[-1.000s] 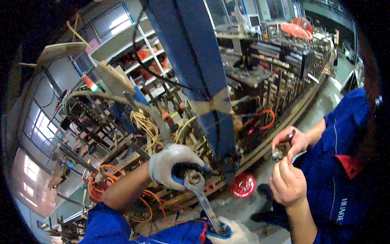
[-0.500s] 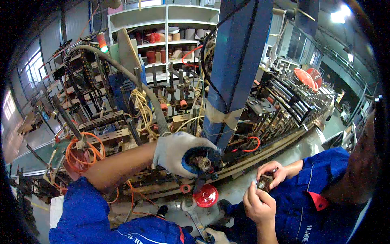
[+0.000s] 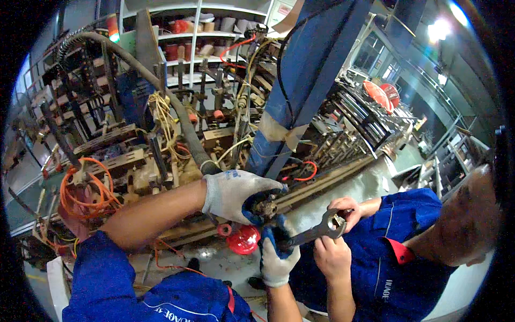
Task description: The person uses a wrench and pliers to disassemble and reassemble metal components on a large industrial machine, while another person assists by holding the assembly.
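Note:
My left hand [image 3: 233, 194], in a grey-white glove with blue palm, is closed around a greasy round metal part [image 3: 265, 207]; the rest of it is hidden by the glove. Just below, my right hand [image 3: 279, 262], gloved alike, grips the handle of a large open-ended wrench [image 3: 311, 232]. The wrench points right, its jaw up at a co-worker's bare hands. One of those hands [image 3: 346, 209] is beside the jaw and the other [image 3: 331, 255] is under it. A small metal piece [image 3: 339, 220] shows in the jaw opening; whether the jaw grips it I cannot tell.
A blue post [image 3: 292, 102] rises beyond my hands. A thick grey hose [image 3: 185, 118] runs down behind my left hand. Machine frames with rods and coiled orange tubing [image 3: 88, 193] fill the left. Near my hands is a red round object [image 3: 244, 240]. The co-worker [image 3: 370, 252] stands at right.
My right hand has come up from the lower edge, bringing the wrench to the co-worker's hands. My left hand still holds the metal part. The whole view has shifted and tilted.

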Motion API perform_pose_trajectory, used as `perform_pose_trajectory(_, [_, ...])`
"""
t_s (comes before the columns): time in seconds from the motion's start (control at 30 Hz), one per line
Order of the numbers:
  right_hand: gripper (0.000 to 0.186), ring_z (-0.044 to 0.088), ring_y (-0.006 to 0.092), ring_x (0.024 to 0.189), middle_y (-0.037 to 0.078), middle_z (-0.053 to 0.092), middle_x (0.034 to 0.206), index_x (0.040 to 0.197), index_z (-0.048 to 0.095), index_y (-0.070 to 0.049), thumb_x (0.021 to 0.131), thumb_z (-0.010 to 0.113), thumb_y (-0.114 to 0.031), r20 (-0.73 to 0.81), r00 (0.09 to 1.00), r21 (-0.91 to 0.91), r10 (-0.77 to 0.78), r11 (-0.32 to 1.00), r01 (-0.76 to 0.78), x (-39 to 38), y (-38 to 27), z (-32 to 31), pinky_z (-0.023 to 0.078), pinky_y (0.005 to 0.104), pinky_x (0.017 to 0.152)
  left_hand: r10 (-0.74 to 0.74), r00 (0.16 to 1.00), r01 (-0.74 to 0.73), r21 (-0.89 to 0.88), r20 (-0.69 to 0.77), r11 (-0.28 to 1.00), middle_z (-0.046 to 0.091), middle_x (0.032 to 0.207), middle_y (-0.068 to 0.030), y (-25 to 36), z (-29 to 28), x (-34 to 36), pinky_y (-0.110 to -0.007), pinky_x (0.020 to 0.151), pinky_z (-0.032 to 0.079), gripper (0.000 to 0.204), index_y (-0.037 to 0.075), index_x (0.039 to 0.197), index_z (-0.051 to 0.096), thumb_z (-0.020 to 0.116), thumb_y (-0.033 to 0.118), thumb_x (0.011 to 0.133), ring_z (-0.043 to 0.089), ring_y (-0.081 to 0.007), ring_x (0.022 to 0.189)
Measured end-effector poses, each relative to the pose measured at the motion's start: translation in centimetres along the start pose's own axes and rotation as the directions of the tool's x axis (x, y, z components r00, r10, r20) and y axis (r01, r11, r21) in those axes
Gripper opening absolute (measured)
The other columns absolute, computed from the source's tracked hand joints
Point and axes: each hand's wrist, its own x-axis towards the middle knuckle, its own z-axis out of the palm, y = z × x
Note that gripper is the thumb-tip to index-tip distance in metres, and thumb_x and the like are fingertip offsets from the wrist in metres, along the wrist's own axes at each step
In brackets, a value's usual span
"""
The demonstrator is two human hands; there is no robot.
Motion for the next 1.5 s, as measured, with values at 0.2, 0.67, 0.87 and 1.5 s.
perform_pose_trajectory(0.2, [0.050, 0.066, 0.0258, 0.109, 0.017, 0.067, 0.118, 0.122, 0.061, 0.006, 0.076, 0.081, 0.007, -0.133, 0.969, -0.175, -0.206, 0.968, 0.181, 2.1, -0.1, 2.6, 0.052, 0.0396, 0.099, -0.002, 1.000, 0.002, -0.008, -0.005, 1.000, 0.067, 0.116, -0.0238, -0.8, 0.4, -0.2, -0.045, 0.095, 0.053, 0.095, 0.004, 0.146, 0.049, 0.088, 0.036, 0.065, 0.066, -0.0390, 0.108])
perform_pose_trajectory(0.67, [0.026, 0.065, 0.0153, 0.083, 0.010, 0.068, 0.095, 0.109, 0.061, 0.008, 0.088, 0.073, -0.003, -0.074, 0.920, -0.709, -0.384, 0.669, 0.223, 2.6, -2.5, 4.9, 0.055, 0.0293, 0.081, -0.005, 0.990, 0.039, 0.236, -0.141, 0.971, 0.066, 0.119, -0.0122, -3.5, 1.8, -3.0, -0.045, 0.100, 0.050, 0.096, 0.009, 0.141, 0.052, 0.084, 0.052, 0.061, 0.063, -0.0325, 0.112])
perform_pose_trajectory(0.87, [0.018, 0.059, 0.0106, 0.079, 0.003, 0.064, 0.091, 0.106, 0.062, 0.002, 0.090, 0.068, -0.003, -0.178, 0.923, -0.773, -0.341, 0.629, 0.083, 1.9, -3.6, 6.5, 0.049, 0.0251, 0.073, -0.022, 0.994, 0.046, 0.214, -0.110, 0.976, 0.062, 0.128, -0.0129, -4.3, 2.3, -3.0, -0.046, 0.103, 0.048, 0.098, 0.011, 0.141, 0.053, 0.084, 0.057, 0.060, 0.060, -0.0326, 0.118])
perform_pose_trajectory(1.5, [0.014, 0.059, 0.0162, 0.059, 0.008, 0.060, 0.066, 0.087, 0.064, -0.003, 0.081, 0.075, -0.008, -0.071, 0.953, -0.499, 0.294, 0.817, -0.289, -9.5, 3.5, -5.1, 0.049, 0.0339, 0.058, -0.044, 0.961, 0.039, -0.023, -0.273, 0.999, 0.065, 0.120, -0.0166, -0.7, -2.8, -4.4, -0.044, 0.095, 0.050, 0.087, 0.004, 0.130, 0.058, 0.091, 0.038, 0.058, 0.065, -0.0361, 0.109])
